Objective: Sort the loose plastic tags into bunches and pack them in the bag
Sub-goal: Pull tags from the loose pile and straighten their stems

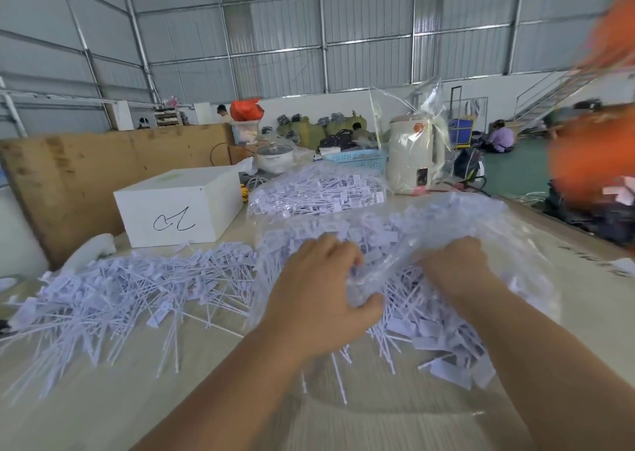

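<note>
A wide heap of loose white plastic tags (pixel 113 296) covers the left half of the table. In front of me lies a clear plastic bag (pixel 481 230) stuffed with more tags, its mouth facing me and tags spilling out at the near right. My left hand (pixel 319 296) grips a crumpled fold of the bag's film, thumb curled under it. My right hand (pixel 453 265) clutches the bag's film a little to the right. Behind it sits a second filled bag of tags (pixel 316 189).
A white box (pixel 178 206) with a black scribble stands at the back left, against a brown board (pixel 68 175). A wrapped cream kettle (pixel 412 155), a blue basket (pixel 357 160) and a lidded pot (pixel 275 157) stand behind. Blurred orange shapes (pixel 584 162) fill the right edge. People sit in the distance.
</note>
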### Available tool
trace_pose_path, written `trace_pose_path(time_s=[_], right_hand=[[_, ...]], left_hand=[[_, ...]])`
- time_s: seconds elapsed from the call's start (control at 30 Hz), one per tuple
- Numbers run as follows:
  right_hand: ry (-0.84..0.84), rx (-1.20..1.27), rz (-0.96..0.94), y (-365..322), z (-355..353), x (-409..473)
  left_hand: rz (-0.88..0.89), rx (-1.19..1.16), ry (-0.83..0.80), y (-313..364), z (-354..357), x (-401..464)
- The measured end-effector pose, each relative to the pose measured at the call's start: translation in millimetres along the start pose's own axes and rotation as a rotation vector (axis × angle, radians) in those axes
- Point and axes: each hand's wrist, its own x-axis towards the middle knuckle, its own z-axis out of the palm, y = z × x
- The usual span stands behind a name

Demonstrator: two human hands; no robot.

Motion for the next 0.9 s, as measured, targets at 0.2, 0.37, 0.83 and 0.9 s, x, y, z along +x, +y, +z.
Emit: trace_pose_path(time_s=[0.2,0.37,0.83,0.9], right_hand=[[-0.112,-0.05,-0.185,-5,-6,-10],[-0.101,-0.421,-0.342,-5,-18,-18],[0.161,-0.548,-0.744,-10,-30,-26],[-0.057,-0.74,-0.678,-8,-24,-24]], left_hand=[[0.074,-0.057,-0.107,34,41,26],[-0.039,0.042,-0.107,34,76,46],[0.358,0.133,0.142,42,77,42],[0.418,0.082,-0.012,35,68,38]])
